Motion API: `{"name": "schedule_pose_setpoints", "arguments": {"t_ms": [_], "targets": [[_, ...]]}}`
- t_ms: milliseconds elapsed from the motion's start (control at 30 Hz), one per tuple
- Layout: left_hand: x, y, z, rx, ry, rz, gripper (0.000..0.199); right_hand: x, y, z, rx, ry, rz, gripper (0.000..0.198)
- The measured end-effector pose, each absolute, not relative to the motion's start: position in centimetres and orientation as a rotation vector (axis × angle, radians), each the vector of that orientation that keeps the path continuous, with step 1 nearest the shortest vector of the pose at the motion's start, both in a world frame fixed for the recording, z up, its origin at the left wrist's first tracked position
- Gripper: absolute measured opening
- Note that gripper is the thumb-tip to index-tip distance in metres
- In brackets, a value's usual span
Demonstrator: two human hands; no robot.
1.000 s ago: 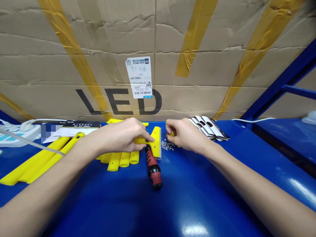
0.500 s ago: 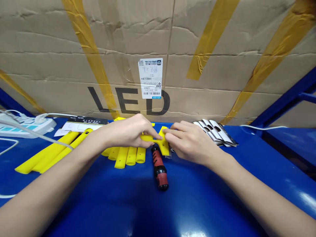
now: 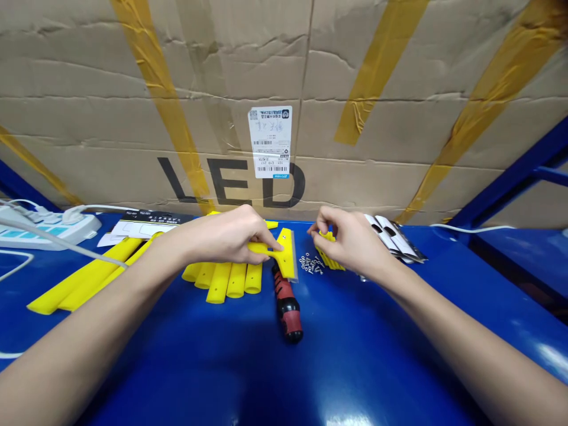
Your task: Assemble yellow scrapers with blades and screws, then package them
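Observation:
My left hand [image 3: 242,235] pinches a yellow scraper [image 3: 287,254] by its narrow neck. A thin blade runs along the scraper's right edge. Below it, a red and black screwdriver [image 3: 288,305] lies on the table, its tip hidden. My right hand [image 3: 348,239] is apart from the scraper, fingers curled in a pinch; what they hold, if anything, is too small to make out. Beneath this hand are small yellow plastic pieces [image 3: 331,258], partly covered. Just left of them lies a loose pile of small screws and nuts [image 3: 311,264].
Several yellow tube handles [image 3: 219,283] lie under my left forearm, with longer ones [image 3: 84,275] farther left. Printed cards [image 3: 146,225] and a power strip [image 3: 48,228] are behind. Folded card sleeves [image 3: 393,236] sit right. A large cardboard box [image 3: 381,171] backs the blue table [image 3: 355,355].
My right hand has let go of the scraper's blade end and moved right, over the small yellow pieces, uncovering the screws. My left hand still holds the scraper, shifted slightly left.

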State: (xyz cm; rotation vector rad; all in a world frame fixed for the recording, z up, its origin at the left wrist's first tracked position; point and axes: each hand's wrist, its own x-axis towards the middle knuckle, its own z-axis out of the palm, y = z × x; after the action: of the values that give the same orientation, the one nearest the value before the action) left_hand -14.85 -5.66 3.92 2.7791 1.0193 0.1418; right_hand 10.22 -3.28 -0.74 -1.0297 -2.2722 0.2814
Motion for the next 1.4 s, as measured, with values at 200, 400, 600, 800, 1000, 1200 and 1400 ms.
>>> {"name": "schedule_pose_setpoints", "arguments": {"t_ms": [200,400,600,800,1000,1200,1400], "targets": [[-15.0,-5.7,3.9,2.746,1.060,0.117,0.031,10.4,-2.4,-1.9,-1.152,-2.590,0.266,0.021],[-14.5,-5.7,3.8,2.777,1.019,0.124,0.029,10.4,-2.5,-2.3,-1.178,-2.601,0.257,0.016],[-14.1,-5.8,3.8,2.773,0.989,0.120,0.031,10.6,-2.5,-2.1,-1.139,-2.629,0.208,0.014],[-14.2,-5.8,3.8,2.762,0.986,0.134,0.032,10.6,-2.4,-2.1,-1.162,-2.606,0.186,0.016],[-14.2,-5.6,3.6,2.785,0.997,0.118,0.031,10.5,-3.0,-1.3,-1.014,-2.480,0.358,0.021],[-14.5,-5.7,3.9,2.726,1.092,0.192,0.032,9.6,-4.7,-0.4,-0.631,-2.360,0.417,0.029],[-14.6,-5.8,4.2,2.680,1.129,0.245,0.031,9.2,-5.3,-0.5,-0.473,-2.451,0.074,0.026]]}}
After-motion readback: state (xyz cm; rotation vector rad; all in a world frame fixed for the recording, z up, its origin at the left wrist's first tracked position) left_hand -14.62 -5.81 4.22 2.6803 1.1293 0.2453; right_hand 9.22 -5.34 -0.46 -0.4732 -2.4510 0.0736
